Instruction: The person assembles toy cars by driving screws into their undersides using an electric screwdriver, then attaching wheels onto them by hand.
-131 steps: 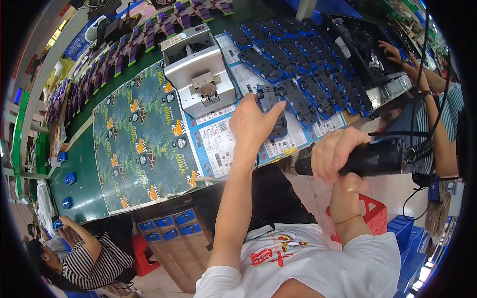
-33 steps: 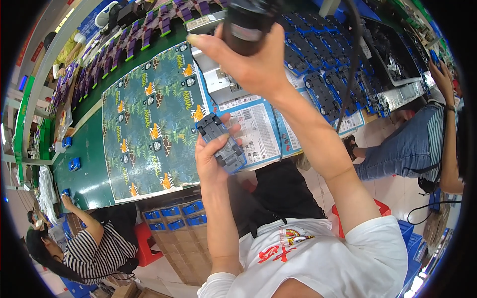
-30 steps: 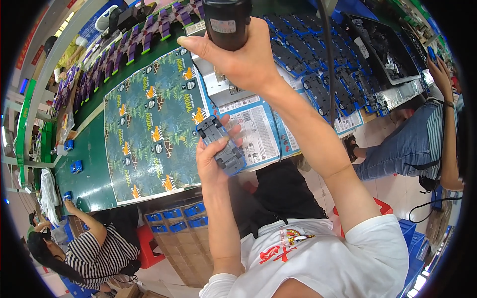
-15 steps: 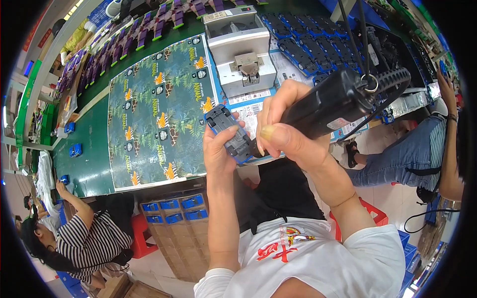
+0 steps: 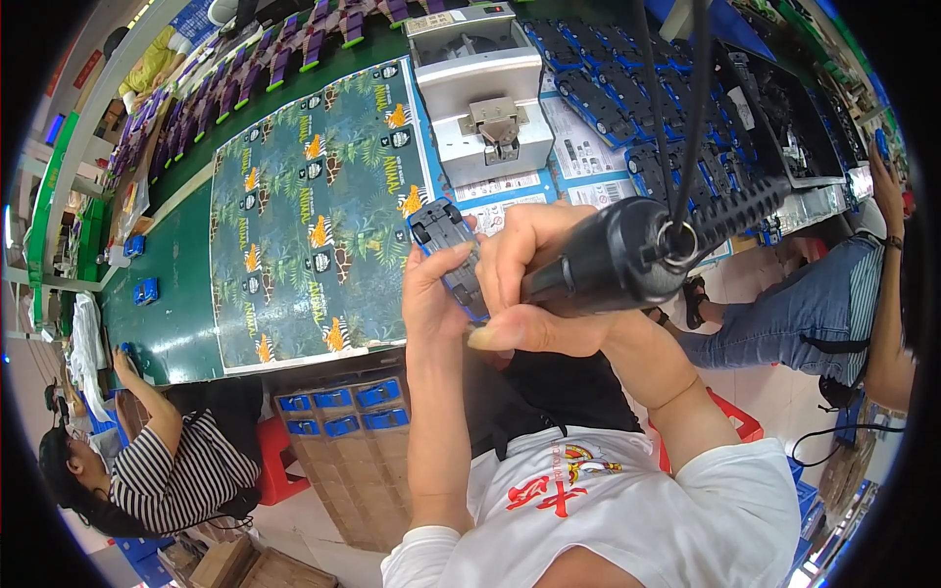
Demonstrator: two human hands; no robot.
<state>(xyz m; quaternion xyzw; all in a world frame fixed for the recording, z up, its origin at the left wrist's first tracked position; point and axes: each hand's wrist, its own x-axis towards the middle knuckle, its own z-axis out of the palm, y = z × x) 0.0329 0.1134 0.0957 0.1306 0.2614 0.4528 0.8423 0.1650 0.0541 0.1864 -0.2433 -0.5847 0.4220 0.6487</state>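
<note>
In my left hand (image 5: pixel 431 299) lies a toy car (image 5: pixel 447 235), its black underside facing up and a blue body edge showing around it. My left thumb presses on the chassis. A black electric screwdriver (image 5: pixel 613 260) is gripped in my right hand (image 5: pixel 524 245), fingers wrapped round its body. It slants toward the near end of the car, but its tip is hidden behind my fingers. A metal ring and a coiled black cable are at its top end. Just beyond the car stands a silver metal machine (image 5: pixel 490 127) with a small bracket on its front.
Rows of blue-and-black toy cars (image 5: pixel 598 98) lie upside down at the back right, beside a black parts tray (image 5: pixel 779 127). Printed animal sheets (image 5: pixel 323 216) cover the table to the left. A carton (image 5: pixel 358 461) holding blue cars stands below. Co-workers (image 5: pixel 186 470) sit and stand on both sides.
My right hand and the screwdriver have moved down and to the left, closer over the car. The car stays in my left hand, nearly still.
</note>
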